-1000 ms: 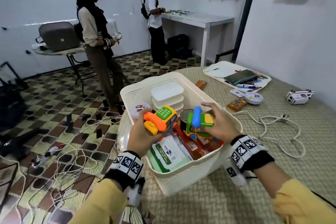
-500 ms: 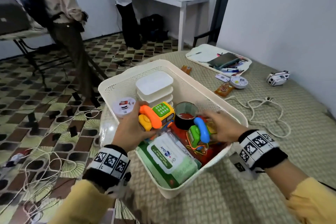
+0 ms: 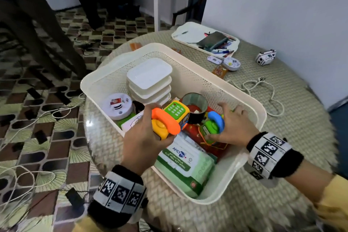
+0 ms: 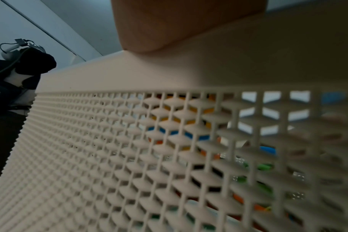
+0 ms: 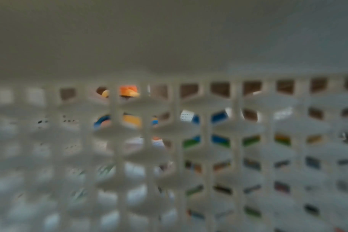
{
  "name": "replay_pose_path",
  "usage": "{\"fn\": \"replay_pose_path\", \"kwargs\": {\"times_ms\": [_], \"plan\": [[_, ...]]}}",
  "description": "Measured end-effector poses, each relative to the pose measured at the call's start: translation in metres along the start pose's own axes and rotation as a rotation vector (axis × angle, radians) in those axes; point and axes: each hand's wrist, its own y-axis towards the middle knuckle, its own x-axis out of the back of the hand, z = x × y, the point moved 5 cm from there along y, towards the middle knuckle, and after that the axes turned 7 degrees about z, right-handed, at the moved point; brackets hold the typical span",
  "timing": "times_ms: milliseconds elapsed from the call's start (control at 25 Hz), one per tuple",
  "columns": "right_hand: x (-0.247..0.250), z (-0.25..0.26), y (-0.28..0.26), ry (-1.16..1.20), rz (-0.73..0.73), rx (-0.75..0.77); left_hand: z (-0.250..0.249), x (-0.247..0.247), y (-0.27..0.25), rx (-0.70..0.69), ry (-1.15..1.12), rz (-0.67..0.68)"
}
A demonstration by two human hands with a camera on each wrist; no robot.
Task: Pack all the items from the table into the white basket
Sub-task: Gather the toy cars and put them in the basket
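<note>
Both hands are inside the white basket [image 3: 250, 103], which sits on the woven-topped table [image 3: 282, 156] w/ its near corner toward the camera. L hand [image 3: 145, 137] grips a yellow toy phone [image 3: 173, 117] – orange handset, green keypad – held just above the basket contents at centre. R hand [image 3: 233, 128] has fingers spread, thumb and fingertips curled round a green toy phone [image 3: 211, 126] w/ a blue handset, low in the basket on the right, over a red packet [image 3: 192, 130].

In the basket: stack of white lidded containers [image 3: 150, 77] at the far side, round white device [image 3: 117, 105] at the left, roll of dark tape [image 3: 195, 105] between the two toys, green wet-wipes pack [image 3: 182, 160] at the near corner.

On the table, far right of the basket – white tray [image 3: 188, 34] w/ pens and a dark case, small round white gadget [image 3: 231, 63], orange sachet [image 3: 219, 71], white cable [image 3: 263, 96], small white toy car [image 3: 265, 57] near the wall.

Wrist views: mostly the basket's mesh wall [image 4: 89, 141] close up, blurred, w/ bits of orange, yellow, blue, green showing through; R wrist view is too blurred to tell more.
</note>
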Motion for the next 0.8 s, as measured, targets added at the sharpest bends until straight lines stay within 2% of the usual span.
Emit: {"fn": "replay_pose_path", "kwargs": {"times_ms": [200,400,480,560,640,720,760,800], "plan": [[0.011,-0.002,-0.008,-0.071,0.027,0.112,0.000,0.001,0.001,-0.033,-0.014,-0.021],[0.009,-0.008,-0.012,-0.216,0.024,0.069,0.000,0.002,0.000,-0.017,-0.001,0.008],[0.008,-0.009,-0.014,-0.175,0.028,0.069,-0.002,0.003,-0.001,-0.020,-0.007,0.020],[0.018,-0.008,-0.019,0.006,-0.001,0.130,-0.003,0.003,-0.002,-0.017,-0.023,0.033],[0.041,-0.015,-0.019,0.163,-0.207,0.201,-0.003,0.004,-0.002,-0.010,-0.017,0.046],[0.064,-0.038,-0.014,0.176,-0.470,0.185,-0.004,0.004,-0.002,-0.001,0.007,0.056],[0.069,-0.050,-0.007,0.181,-0.542,0.151,-0.005,0.004,-0.002,0.002,0.018,0.061],[0.071,-0.063,0.001,0.224,-0.552,0.116,-0.008,0.003,-0.001,-0.002,0.026,0.076]]}}
